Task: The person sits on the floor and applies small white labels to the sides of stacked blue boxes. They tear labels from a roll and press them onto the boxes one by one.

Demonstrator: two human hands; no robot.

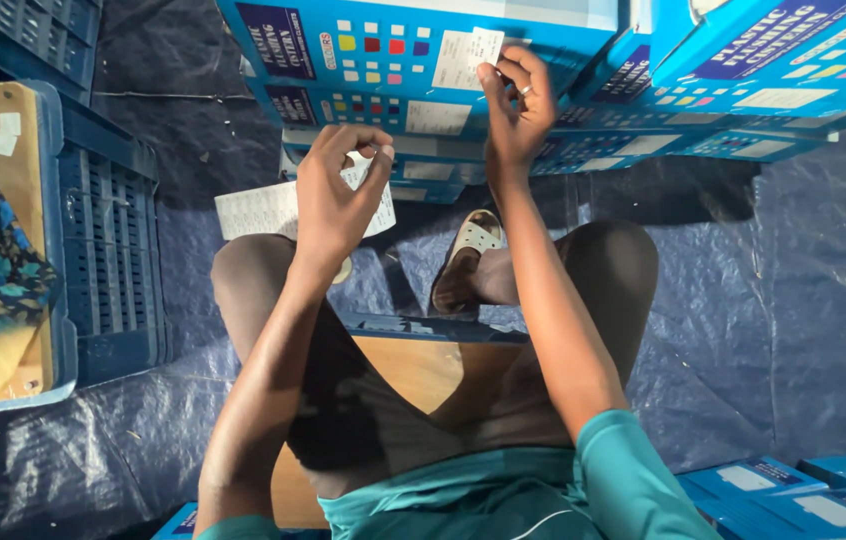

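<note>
**Label going onto the top blue box**

Label (pixel 470 55) is being pressed against the face of the top blue box (pixel 413 40) by the right hand (pixel 515 100), its fingertips pinching the paper's corner. The left hand (pixel 338 190) is curling closed around a white sheet of labels (pixel 258 210) just below. Boxes lower in the stack (pixel 423 115) are already showing labels; more are seemingly waiting on the sheet.

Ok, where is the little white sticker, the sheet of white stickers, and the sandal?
Small white paper label (pixel 465 55), head view, on its middle, below the right hand's fingertips.
White label sheet (pixel 258 210), head view, on its left half.
White strapped sandal (pixel 468 255), head view, on its straps.
</note>
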